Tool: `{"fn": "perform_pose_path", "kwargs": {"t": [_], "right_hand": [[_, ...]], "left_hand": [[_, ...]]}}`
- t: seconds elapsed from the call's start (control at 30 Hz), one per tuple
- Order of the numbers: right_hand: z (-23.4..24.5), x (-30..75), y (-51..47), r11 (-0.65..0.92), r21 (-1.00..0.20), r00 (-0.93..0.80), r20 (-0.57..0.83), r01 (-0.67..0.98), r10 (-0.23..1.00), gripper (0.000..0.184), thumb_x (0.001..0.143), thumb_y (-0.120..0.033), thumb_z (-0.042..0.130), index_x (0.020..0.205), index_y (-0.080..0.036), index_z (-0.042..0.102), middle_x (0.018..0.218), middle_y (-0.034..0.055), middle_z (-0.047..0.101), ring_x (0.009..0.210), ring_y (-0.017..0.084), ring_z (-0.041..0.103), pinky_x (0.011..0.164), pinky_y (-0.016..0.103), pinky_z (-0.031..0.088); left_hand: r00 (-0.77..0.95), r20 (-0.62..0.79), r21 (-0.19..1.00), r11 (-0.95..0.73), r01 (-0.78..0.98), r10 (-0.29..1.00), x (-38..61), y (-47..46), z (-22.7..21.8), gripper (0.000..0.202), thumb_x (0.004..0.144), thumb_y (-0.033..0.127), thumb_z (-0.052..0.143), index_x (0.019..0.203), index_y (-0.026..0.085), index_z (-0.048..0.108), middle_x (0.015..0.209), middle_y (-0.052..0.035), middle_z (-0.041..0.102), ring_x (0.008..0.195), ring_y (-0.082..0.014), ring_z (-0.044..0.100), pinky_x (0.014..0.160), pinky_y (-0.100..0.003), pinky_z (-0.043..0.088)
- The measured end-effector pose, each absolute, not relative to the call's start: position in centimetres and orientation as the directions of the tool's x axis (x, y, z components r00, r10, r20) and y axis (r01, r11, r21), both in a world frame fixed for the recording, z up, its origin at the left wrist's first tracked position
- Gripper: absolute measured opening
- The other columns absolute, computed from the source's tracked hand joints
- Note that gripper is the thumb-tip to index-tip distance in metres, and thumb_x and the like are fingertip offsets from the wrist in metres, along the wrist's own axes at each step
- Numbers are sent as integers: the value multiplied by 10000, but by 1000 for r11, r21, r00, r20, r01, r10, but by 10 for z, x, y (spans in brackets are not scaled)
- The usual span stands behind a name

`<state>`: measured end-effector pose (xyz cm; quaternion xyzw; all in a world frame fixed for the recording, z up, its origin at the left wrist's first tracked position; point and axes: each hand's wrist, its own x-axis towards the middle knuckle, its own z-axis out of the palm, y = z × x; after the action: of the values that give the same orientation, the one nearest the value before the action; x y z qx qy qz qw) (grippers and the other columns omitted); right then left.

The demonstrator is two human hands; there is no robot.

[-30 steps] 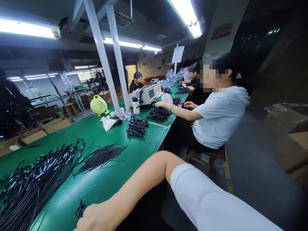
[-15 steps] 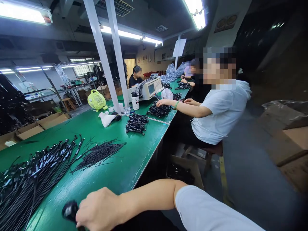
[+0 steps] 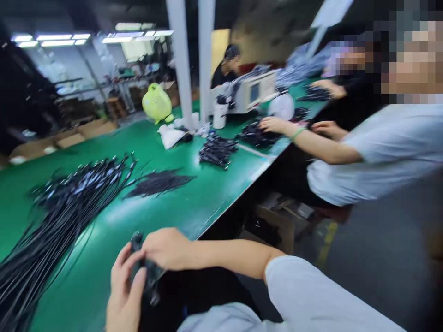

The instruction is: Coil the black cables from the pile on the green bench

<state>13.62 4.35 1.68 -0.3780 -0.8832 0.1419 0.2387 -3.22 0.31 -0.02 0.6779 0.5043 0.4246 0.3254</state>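
Note:
At the near table edge, a short black bundle [image 3: 151, 281], seemingly of coiled cable and blurred by motion, is between my two hands. My left hand [image 3: 125, 288] curls its fingers and thumb round the bundle's left side. From the right, my right hand [image 3: 168, 249] grips its upper part; most of these fingertips are hidden. Left of my hands lies a large spread of long black cables [image 3: 72, 207] with pale sleeves near their ends. A smaller pile of thin black strips [image 3: 159, 182], possibly cable ties, lies beyond my hands.
The green table [image 3: 180, 207] holds bundled black cables [image 3: 218, 151], a white bag [image 3: 170, 137], a green fan [image 3: 157, 102], a patterned bottle [image 3: 220, 113] and a bench instrument [image 3: 258, 90]. To the right a co-worker in a white shirt [image 3: 387, 147] handles cables. An open box [image 3: 268, 228] stands below.
My view has turned left and down. My left hand has come into view and joined my right hand at the black bundle, which now shows more fully.

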Motion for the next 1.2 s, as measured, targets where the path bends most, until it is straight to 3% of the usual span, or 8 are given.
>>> {"fn": "perform_pose_path", "kwargs": {"t": [0.07,0.2,0.43,0.57,0.7,0.9,1.03,1.2], "right_hand": [[13,139,39,628,-461,-502,378,627,778,232,951,-243,450,836,-179,640,892,28,671,855,142,594,768,251,433],[0,141,35,542,-588,-392,375,600,840,299,991,-245,346,861,-182,608,868,63,645,837,163,573,769,276,436],[-2,136,11,389,-850,-424,224,355,877,234,973,-235,301,1049,-175,514,1010,96,622,894,183,591,793,320,484],[-4,147,19,291,-893,-470,106,342,876,243,989,-277,305,1030,-174,521,880,40,639,778,146,595,723,277,473],[-3,215,68,148,-735,-187,30,661,982,292,1003,-281,307,1144,-155,530,718,-2,606,631,128,554,629,238,419],[40,386,165,-196,-197,263,425,961,866,425,1006,-315,288,1252,-86,549,1179,161,592,994,172,576,857,279,401],[46,437,204,-249,-154,291,405,956,867,614,982,-468,217,1235,-15,545,1228,244,563,1009,162,574,840,295,406],[26,428,211,-201,-197,271,451,960,850,736,833,-724,420,1097,-63,609,916,310,633,838,296,650,682,429,428]], "left_hand": [[17,91,975,-93,203,996,-21,-2,-1,621,882,418,584,1438,257,358,1525,-104,370,1386,-273,395,1083,-407,433],[87,-115,993,113,36,990,-7,3,-8,553,933,453,483,1418,190,439,1489,-119,444,1383,-270,401,1163,-428,310],[180,129,917,-187,352,975,2,-8,-17,638,982,495,308,1543,238,146,1626,-80,129,1496,-239,80,1216,-443,97],[356,227,784,-387,485,906,-10,-5,-21,730,945,595,295,1548,229,109,1621,-128,118,1487,-305,120,1189,-533,150],[431,85,709,-358,607,898,-36,3,-26,568,946,430,460,1483,293,338,1534,-101,377,1401,-277,375,1114,-473,374],[432,238,617,-479,625,870,-50,6,-37,334,923,300,509,1242,312,607,1236,-31,671,1137,-232,637,926,-366,556],[420,293,605,-507,614,859,-41,8,-37,303,910,260,533,1193,297,634,1157,-43,700,1057,-221,666,881,-334,565],[434,217,710,-447,545,874,-31,2,-19,284,948,224,465,1163,240,649,1115,-70,713,1036,-195,661,917,-328,533]]}}
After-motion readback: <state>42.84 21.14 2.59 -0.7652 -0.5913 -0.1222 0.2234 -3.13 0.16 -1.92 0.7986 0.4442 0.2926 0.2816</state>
